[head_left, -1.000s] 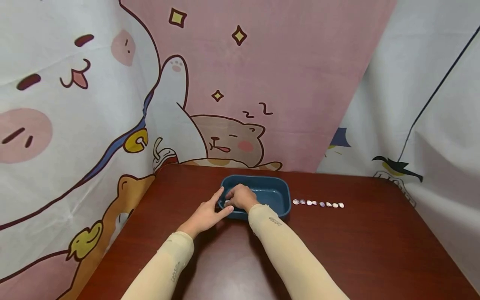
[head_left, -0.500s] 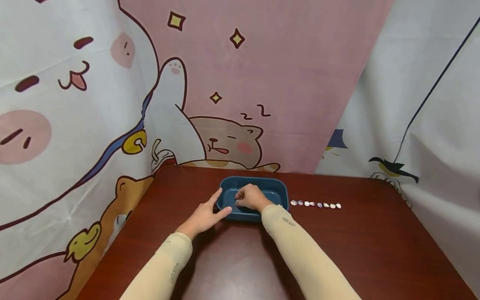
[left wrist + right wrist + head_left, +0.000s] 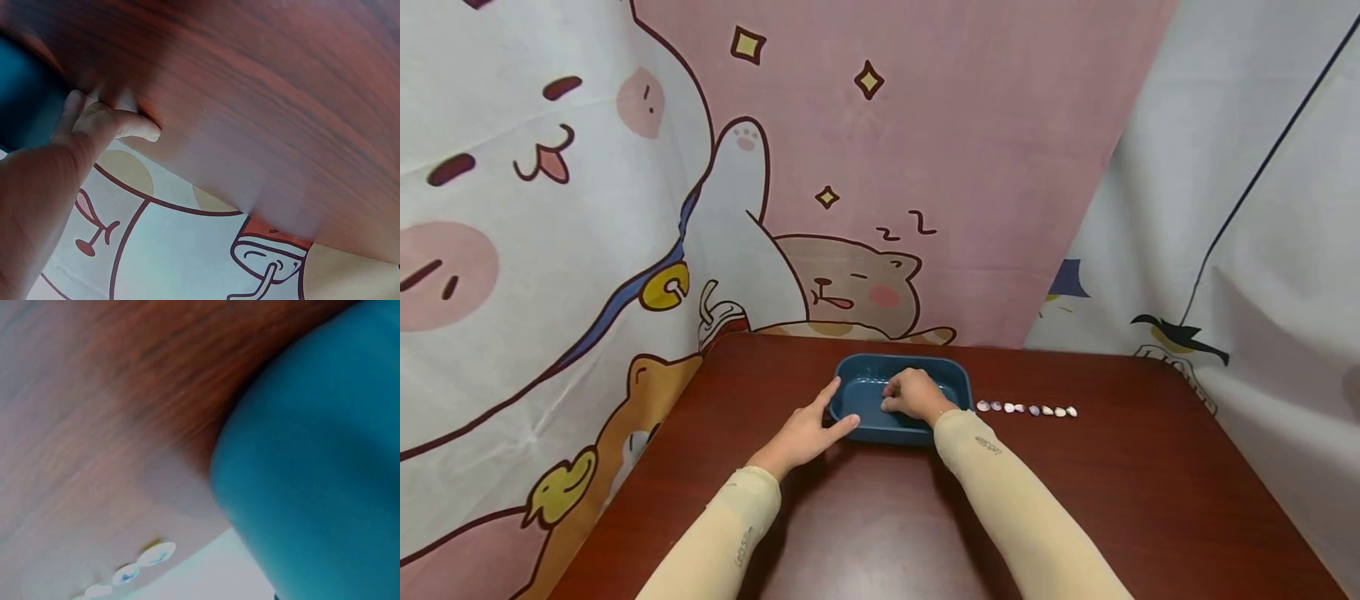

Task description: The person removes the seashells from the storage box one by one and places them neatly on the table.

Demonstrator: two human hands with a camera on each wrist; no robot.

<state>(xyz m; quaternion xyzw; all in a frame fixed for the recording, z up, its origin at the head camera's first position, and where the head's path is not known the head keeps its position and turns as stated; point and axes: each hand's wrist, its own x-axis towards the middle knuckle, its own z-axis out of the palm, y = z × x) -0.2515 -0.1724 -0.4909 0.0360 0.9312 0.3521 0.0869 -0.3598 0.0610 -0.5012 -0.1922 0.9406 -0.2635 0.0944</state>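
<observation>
A dark blue rectangular basin [image 3: 887, 435] stands on the table. My left hand [image 3: 805, 433] touches its left end, fingers and thumb spread; in the left wrist view the left hand [image 3: 94, 125] lies against the blue wall. My right hand [image 3: 916, 393] is inside the basin, its fingers curled together, pinching what appears to be a small pale seashell, mostly hidden by the fingertips. To the right of the basin, several small white and purple seashells [image 3: 1034, 410] lie in a row. In the right wrist view, the basin [image 3: 312, 462] fills the right side; no fingers show there.
The dark red-brown wooden table [image 3: 865, 517] extends in front of and to both sides of the basin. Cloth [image 3: 970, 167] printed with cartoon animals hangs along the back and sides of the table.
My right hand has moved rightward within the basin, away from its left end, where a pale shell showed at the fingertips. My left hand has stayed at the basin's left end.
</observation>
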